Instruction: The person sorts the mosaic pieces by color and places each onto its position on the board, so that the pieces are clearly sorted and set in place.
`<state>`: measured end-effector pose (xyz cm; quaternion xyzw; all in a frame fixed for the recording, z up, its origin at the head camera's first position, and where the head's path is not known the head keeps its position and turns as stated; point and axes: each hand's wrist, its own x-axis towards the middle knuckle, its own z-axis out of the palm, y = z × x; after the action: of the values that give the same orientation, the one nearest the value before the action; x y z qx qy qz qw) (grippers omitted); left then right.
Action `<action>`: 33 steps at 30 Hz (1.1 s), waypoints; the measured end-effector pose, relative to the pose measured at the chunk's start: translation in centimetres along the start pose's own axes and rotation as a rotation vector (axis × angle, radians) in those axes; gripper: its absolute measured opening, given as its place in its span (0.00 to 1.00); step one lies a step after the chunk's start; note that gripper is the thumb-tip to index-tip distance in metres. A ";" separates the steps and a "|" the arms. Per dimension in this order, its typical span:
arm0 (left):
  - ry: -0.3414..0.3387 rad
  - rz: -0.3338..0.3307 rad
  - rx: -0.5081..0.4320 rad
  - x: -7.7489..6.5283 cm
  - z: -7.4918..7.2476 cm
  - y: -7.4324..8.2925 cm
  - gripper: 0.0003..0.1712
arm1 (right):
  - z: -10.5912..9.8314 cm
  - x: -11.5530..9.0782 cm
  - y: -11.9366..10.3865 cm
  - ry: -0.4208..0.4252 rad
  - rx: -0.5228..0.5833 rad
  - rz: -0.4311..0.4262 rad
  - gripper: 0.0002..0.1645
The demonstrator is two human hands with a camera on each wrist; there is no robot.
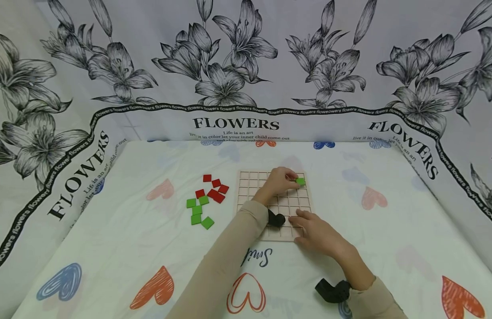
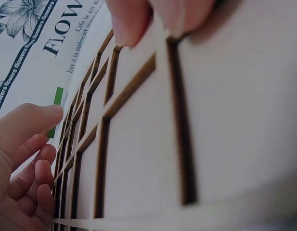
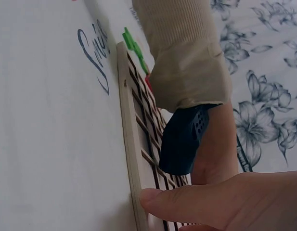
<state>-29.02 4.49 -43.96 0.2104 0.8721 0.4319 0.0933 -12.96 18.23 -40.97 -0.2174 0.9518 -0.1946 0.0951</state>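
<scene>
My left hand (image 1: 281, 180) reaches over the far right corner of a pale wooden grid board (image 1: 246, 181). Its thumb and fingers pinch a small green square tile (image 1: 300, 181), which shows edge-on in the left wrist view as a green tile (image 2: 58, 96) beside the thumb. My right hand (image 1: 319, 235) rests on the board's near right part, fingers spread over the squares. In the right wrist view, the thumb (image 3: 172, 204) lies on the board's raised wooden rim (image 3: 130, 139). The left forearm crosses the board and hides part of its left side.
Left of the board lie several loose red tiles (image 1: 216, 182) and several green tiles (image 1: 196, 210) on the heart-printed cloth (image 1: 130, 230). A black wrist device (image 1: 275, 218) sits on the left wrist, another black device (image 1: 333, 290) on the right. Flower-printed curtains (image 1: 246, 53) stand behind.
</scene>
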 end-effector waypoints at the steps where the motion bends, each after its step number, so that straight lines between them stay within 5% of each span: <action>1: 0.002 -0.002 0.009 0.0 0.0 0.0 0.17 | 0.0 0.0 0.0 -0.003 0.000 0.003 0.30; 10: 0.015 -0.024 0.089 0.3 0.5 0.0 0.16 | -0.1 0.1 -0.1 -0.008 -0.007 0.018 0.30; 33: -0.008 -0.039 0.074 0.1 0.5 0.4 0.16 | -0.1 0.3 -0.2 0.007 -0.039 -0.004 0.29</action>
<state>-28.81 5.07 -43.98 0.1986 0.8909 0.3967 0.0975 -13.17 17.95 -40.84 -0.2203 0.9553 -0.1767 0.0873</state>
